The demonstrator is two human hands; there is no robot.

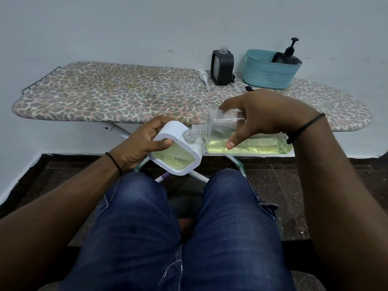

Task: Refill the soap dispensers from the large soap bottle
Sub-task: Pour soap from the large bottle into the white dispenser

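Observation:
My right hand (260,116) grips the large clear soap bottle (247,145), which lies almost on its side with yellow-green soap pooled along its lower wall. Its open threaded neck (197,130) meets the open neck of a white-framed soap dispenser (178,156). My left hand (144,143) holds that dispenser tilted, above my knees and in front of the board. Yellowish liquid shows inside the dispenser. A black-framed dispenser (222,67) with an open neck stands upright on the ironing board (105,95).
A teal basket (268,74) at the board's back right holds a black pump dispenser (288,54). A white pump head (203,75) lies left of the black-framed dispenser; a black pump part (249,88) lies in front of the basket. The wall rises behind the board.

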